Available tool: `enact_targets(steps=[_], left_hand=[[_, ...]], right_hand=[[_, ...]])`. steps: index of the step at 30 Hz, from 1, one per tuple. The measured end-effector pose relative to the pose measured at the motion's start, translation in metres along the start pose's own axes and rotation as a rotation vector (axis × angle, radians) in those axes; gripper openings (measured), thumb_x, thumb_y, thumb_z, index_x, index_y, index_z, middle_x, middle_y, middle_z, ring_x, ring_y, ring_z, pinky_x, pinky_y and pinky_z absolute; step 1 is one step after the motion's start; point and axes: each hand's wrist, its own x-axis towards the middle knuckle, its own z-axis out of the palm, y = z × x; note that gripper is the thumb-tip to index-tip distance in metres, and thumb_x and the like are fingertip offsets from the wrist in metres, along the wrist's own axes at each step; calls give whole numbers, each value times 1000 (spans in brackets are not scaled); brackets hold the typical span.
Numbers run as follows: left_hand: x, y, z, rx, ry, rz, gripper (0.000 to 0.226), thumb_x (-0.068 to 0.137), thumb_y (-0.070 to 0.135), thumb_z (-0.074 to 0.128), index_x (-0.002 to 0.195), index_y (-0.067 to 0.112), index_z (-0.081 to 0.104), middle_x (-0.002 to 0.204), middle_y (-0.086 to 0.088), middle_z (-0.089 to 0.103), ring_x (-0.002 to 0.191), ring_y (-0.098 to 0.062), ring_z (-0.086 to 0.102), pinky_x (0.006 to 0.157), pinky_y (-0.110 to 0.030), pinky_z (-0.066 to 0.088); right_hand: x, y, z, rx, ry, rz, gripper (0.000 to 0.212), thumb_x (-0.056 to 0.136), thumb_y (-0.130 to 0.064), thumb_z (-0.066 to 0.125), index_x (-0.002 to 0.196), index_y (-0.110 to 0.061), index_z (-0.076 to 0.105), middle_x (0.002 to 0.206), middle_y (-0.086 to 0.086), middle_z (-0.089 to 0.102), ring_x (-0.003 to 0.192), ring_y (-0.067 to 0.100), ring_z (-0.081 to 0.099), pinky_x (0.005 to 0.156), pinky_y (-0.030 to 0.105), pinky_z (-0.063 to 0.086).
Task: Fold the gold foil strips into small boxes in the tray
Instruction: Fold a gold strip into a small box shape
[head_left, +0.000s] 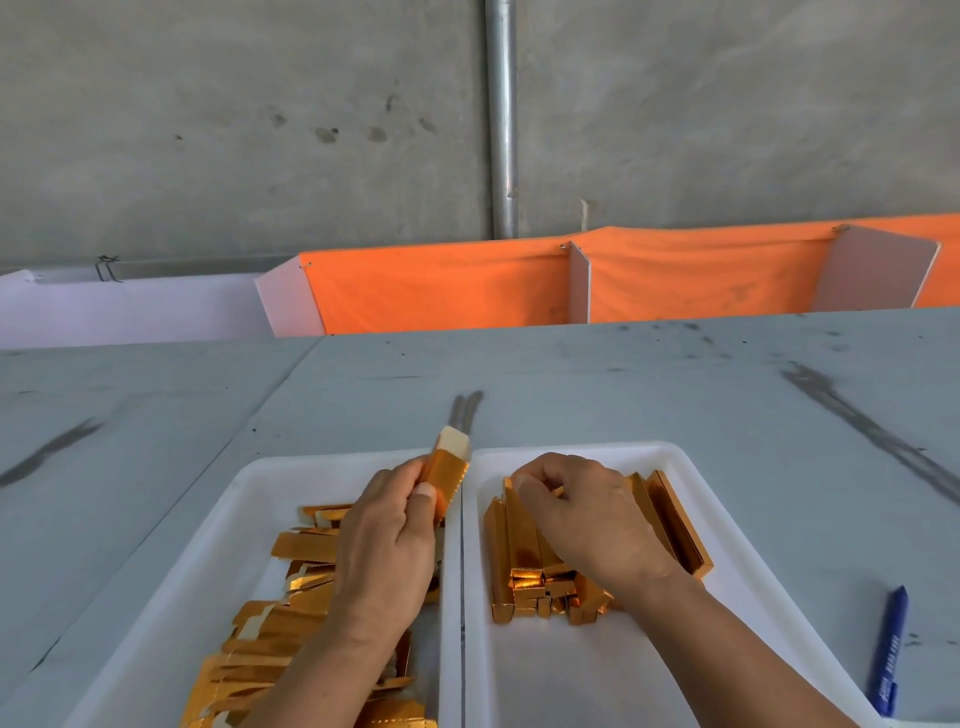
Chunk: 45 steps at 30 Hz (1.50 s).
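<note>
My left hand (384, 530) fingers pinch gold foil strip (451, 467), centre frame, above left tray (249, 483). My right hand (587, 514) fingers curl onto folded boxes (519, 551), right tray (675, 460); cannot tell grip.

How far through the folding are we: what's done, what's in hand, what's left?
Done: a pile of folded boxes lies in the right tray. In hand: the left hand grips one gold strip raised between the trays; the right hand is on the boxes, fingers curled, its grip hidden. Left: a large heap of flat strips in the left tray, seemingly more than is folded.
</note>
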Motion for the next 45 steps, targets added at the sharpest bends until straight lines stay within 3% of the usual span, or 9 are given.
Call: enact_targets(steps=[5, 10, 13, 17, 23, 28, 34, 39, 45], left_hand=[[-4, 2, 3, -41, -84, 132, 32, 99, 23, 42, 125, 21, 60, 99, 4, 56, 93, -13, 55, 81, -30, 48], [-6, 2, 4, -79, -174, 147, 31, 99, 21, 44, 127, 28, 55, 106, 11, 58, 102, -7, 54, 88, -35, 52], [-9, 1, 5, -109, -215, 151, 30, 94, 40, 50, 124, 36, 51, 100, 16, 56, 97, -4, 54, 82, -28, 51], [-10, 3, 5, -70, -232, 112, 60, 69, 75, 60, 119, 45, 43, 104, 23, 51, 99, -1, 53, 72, -10, 43], [-6, 2, 4, -19, -165, 184, 75, 58, 89, 47, 113, 39, 59, 92, 20, 55, 89, -4, 56, 69, -16, 47], [-7, -2, 5, 96, -223, 195, 56, 76, 62, 65, 126, 39, 53, 96, 24, 48, 96, -2, 51, 74, -14, 42], [-8, -2, 4, 46, -222, 173, 67, 73, 74, 49, 131, 41, 47, 109, 25, 52, 102, 0, 52, 80, -12, 42], [-7, -1, 6, 80, -159, 189, 53, 70, 79, 37, 98, 38, 55, 79, 18, 52, 78, -3, 55, 59, -8, 37], [-5, -1, 6, 118, -106, 178, 51, 72, 75, 31, 88, 31, 52, 66, 13, 47, 62, -6, 51, 52, -10, 38]], right_hand=[[-9, -14, -3, 378, -136, 16, 25, 96, -52, 50, 97, -33, 67, 81, -4, 70, 63, 3, 64, 58, 19, 51], [-12, -20, -2, 496, -220, 43, 12, 96, -31, 63, 104, -25, 69, 66, -5, 66, 54, 3, 59, 54, 20, 49], [-11, -19, -1, 532, -208, 63, 10, 95, -22, 63, 103, -23, 69, 59, -3, 63, 46, 6, 53, 50, 20, 46], [-10, -16, 0, 523, -178, 67, 15, 95, -16, 62, 105, -25, 67, 55, -7, 59, 43, 6, 50, 48, 18, 44], [-9, -14, 0, 539, -127, 78, 12, 98, -24, 58, 101, -27, 69, 60, -5, 67, 44, 3, 53, 48, 17, 46], [-6, -10, 2, 518, -97, 104, 19, 100, -27, 53, 93, -26, 70, 61, 4, 68, 47, 10, 51, 52, 21, 48], [-5, -10, 1, 568, -50, 104, 18, 99, -21, 55, 91, -23, 71, 65, 7, 70, 56, 16, 57, 51, 23, 47], [-6, -12, 0, 551, 26, 49, 13, 98, -20, 55, 100, -29, 65, 72, -1, 74, 57, 8, 62, 53, 25, 48], [-10, -11, 2, 367, 126, -110, 16, 93, -19, 61, 85, -32, 66, 70, -12, 67, 59, 13, 59, 56, 28, 52]])
